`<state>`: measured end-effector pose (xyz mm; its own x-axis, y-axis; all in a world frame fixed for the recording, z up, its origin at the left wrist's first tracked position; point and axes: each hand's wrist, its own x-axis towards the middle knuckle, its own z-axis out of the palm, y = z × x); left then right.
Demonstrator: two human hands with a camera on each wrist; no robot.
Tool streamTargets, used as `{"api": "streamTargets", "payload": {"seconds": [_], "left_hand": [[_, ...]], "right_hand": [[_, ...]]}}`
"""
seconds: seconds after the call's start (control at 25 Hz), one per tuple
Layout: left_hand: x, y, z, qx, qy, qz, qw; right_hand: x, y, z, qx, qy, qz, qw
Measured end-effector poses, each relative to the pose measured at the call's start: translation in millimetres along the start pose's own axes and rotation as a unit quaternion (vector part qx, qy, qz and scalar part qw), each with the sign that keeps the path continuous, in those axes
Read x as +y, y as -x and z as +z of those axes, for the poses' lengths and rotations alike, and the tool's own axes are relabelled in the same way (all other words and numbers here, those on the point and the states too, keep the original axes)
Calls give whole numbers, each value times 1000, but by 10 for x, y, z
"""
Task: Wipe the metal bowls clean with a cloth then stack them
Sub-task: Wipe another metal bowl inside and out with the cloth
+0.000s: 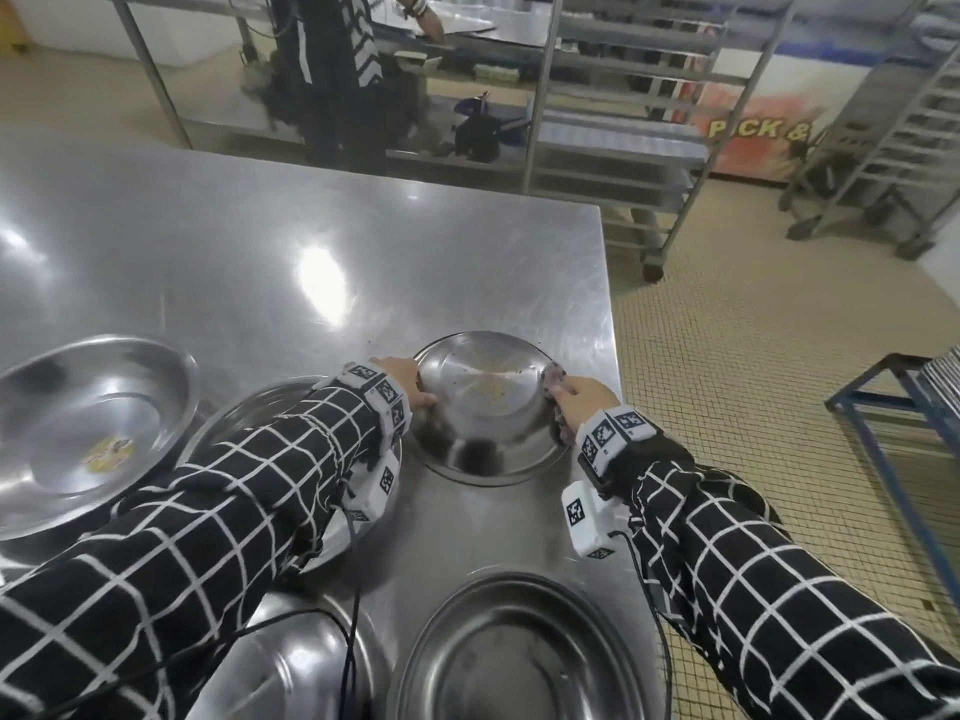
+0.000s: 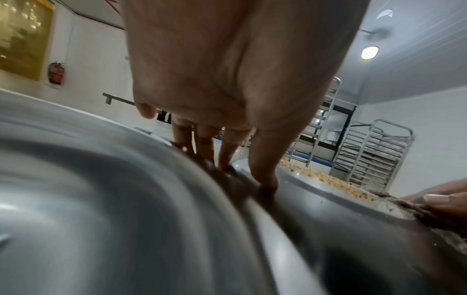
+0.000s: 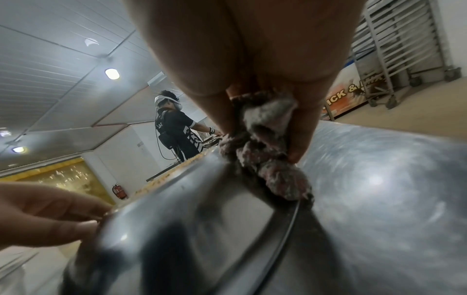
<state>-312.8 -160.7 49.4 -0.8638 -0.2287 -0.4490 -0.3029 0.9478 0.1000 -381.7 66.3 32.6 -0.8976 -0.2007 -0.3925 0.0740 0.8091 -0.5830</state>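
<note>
Steadying the upturned bowl (image 1: 480,402) with straight left hand (image 1: 408,381), right hand (image 1: 579,402) bunching the cloth (image 3: 267,143), could skid crumbs onto the tabletop (image 1: 311,241)

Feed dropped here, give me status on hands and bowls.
Left hand steadies upturned bowl, crumbs on its base. Right hand grips cloth at bowl's side. Nothing in the way.

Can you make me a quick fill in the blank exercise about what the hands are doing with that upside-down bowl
1. The right hand grips a ____ against the upside-down bowl.
2. The left hand touches that bowl's ____ side.
3. Yellowish ____ lie scattered on the bowl's upturned base.
4. All the bowls sit on a ____ table.

Missing words: cloth; left; crumbs; metal
</note>
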Motion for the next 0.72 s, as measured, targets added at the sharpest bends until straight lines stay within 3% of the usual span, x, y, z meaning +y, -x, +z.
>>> {"api": "streamTargets", "payload": {"seconds": [0.12, 0.4, 0.56, 0.72], "left_hand": [[264, -22, 28, -1, 7, 23, 1000], [663, -119, 86, -48, 235, 5, 971], [673, -156, 133, -41, 337, -58, 939], [582, -168, 236, -52, 445, -56, 892]], "right_hand": [[218, 36, -150, 37, 25, 9, 999], [646, 172, -365, 69, -9, 54, 996], [728, 265, -341, 85, -106, 69, 988], [776, 311, -327, 111, -162, 70, 978]]}}
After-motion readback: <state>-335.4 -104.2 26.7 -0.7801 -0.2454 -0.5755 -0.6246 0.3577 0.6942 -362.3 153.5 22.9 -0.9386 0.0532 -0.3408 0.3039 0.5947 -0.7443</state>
